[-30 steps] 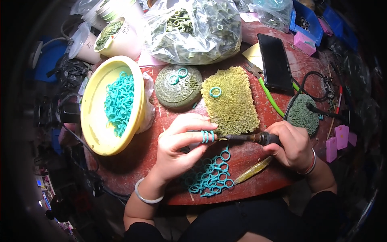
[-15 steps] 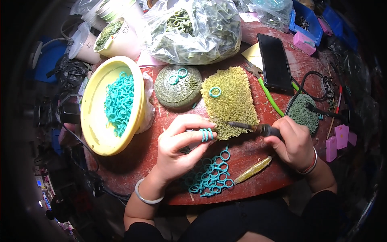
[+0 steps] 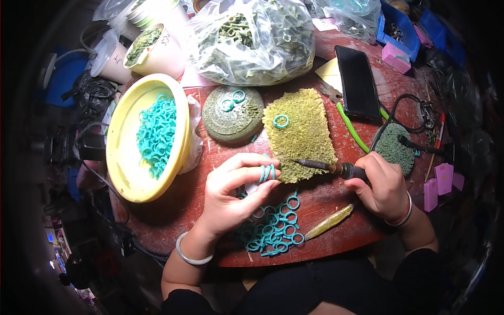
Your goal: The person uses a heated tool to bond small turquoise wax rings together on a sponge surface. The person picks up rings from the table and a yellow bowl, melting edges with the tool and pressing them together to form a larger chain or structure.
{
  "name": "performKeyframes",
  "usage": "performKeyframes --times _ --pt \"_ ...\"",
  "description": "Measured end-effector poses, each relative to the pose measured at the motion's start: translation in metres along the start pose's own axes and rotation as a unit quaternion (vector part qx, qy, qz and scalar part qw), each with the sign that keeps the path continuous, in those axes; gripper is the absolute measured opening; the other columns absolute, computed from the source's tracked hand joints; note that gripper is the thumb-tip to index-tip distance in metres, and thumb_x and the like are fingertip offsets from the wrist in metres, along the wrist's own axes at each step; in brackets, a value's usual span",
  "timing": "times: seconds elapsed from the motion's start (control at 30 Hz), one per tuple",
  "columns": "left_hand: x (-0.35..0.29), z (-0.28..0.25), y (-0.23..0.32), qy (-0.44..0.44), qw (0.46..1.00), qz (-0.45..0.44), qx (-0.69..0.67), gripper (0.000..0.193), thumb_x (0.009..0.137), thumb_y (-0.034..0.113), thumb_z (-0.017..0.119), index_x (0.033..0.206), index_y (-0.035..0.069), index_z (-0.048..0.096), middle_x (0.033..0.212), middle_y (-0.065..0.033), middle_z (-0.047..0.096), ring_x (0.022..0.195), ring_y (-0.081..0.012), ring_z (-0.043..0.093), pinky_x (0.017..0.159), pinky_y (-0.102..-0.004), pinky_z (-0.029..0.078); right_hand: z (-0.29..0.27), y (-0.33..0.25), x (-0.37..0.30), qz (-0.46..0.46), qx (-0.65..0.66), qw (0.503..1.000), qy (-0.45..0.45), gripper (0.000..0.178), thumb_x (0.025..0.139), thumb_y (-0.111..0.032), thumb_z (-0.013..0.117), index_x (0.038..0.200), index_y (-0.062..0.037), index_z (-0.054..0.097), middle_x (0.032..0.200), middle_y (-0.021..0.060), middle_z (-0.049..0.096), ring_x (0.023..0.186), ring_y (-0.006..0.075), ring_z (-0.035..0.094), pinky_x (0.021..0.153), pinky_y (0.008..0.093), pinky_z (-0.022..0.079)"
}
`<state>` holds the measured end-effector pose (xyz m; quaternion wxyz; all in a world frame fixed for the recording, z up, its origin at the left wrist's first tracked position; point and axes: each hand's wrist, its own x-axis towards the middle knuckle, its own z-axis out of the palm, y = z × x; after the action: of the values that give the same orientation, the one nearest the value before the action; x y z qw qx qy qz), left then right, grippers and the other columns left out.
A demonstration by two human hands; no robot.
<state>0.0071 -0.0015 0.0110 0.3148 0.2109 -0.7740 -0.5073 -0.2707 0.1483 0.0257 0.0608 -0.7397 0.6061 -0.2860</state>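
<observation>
My right hand [image 3: 382, 184] grips the dark handle of a soldering-iron-like tool [image 3: 344, 169]. The tool's thin metal tip points left, over the lower part of a yellow-green crumbly pad [image 3: 302, 136]. Close to that tip is my left hand [image 3: 236, 184], its fingers curled together around teal rings [image 3: 267, 173] near the fingertips. Something small and whitish shows by its palm, too hidden to name. Below the hand lies a pile of teal rings with short stems [image 3: 275, 226]. One loose teal ring [image 3: 281, 121] rests on the pad.
A yellow basin [image 3: 118, 178] of teal rings stands left. Behind are a grey-green round block [image 3: 231, 123] with two rings and a clear bag [image 3: 252, 52] of green pieces. Right lie a black phone [image 3: 358, 84], green-handled pliers [image 3: 352, 128], a green lump [image 3: 394, 152]; a yellow wrapped stick [image 3: 329, 221] lies in front.
My left fingers have shifted slightly, and the rings on them sit a little further left and lower. The tool in my right hand has barely moved.
</observation>
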Motion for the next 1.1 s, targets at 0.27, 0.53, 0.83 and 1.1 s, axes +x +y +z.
performKeyframes --times 0.27,0.53,0.83,1.1 --pt "-0.0002 0.0011 -0.0016 -0.013 1.0 -0.004 -0.013 0.022 0.083 -0.007 0.079 0.105 0.0 0.078 0.113 -0.0149 0.075 0.097 -0.0204 0.074 0.084 -0.0303 0.06 0.0053 0.0024 -0.0022 -0.04 0.038 0.998 -0.009 0.034 0.09 -0.024 0.081 0.098 0.0026 0.062 0.087 0.0132 0.064 0.069 0.0293 0.067 0.058 0.0362 0.054" --pt "-0.0005 0.0018 -0.0026 -0.012 1.0 -0.006 -0.013 0.02 0.083 -0.006 0.08 0.102 0.0 0.077 0.112 -0.0141 0.075 0.094 -0.018 0.074 0.08 -0.0283 0.059 0.0059 0.0011 -0.0025 -0.042 0.043 0.998 -0.017 0.036 0.09 -0.026 0.081 0.1 0.0028 0.062 0.089 0.0134 0.065 0.072 0.0291 0.069 0.06 0.0353 0.056" --pt "-0.0006 0.0022 -0.0025 -0.014 1.0 0.0 0.006 0.02 0.081 -0.003 0.082 0.1 0.001 0.077 0.111 -0.0134 0.075 0.093 -0.0193 0.074 0.08 -0.0292 0.058 0.0066 -0.0013 -0.0022 -0.046 0.041 0.998 -0.017 0.037 0.089 -0.026 0.082 0.1 0.0026 0.062 0.09 0.0131 0.065 0.073 0.0283 0.07 0.06 0.0345 0.056" --pt "-0.0001 0.0019 -0.0012 -0.034 0.999 -0.012 -0.008 0.02 0.083 -0.007 0.079 0.102 -0.002 0.076 0.115 -0.0165 0.074 0.099 -0.0211 0.073 0.085 -0.0309 0.059 0.0065 -0.0015 -0.0022 -0.047 0.031 0.998 -0.019 0.036 0.089 -0.026 0.082 0.1 0.0024 0.062 0.09 0.013 0.065 0.073 0.0282 0.069 0.059 0.0344 0.056"
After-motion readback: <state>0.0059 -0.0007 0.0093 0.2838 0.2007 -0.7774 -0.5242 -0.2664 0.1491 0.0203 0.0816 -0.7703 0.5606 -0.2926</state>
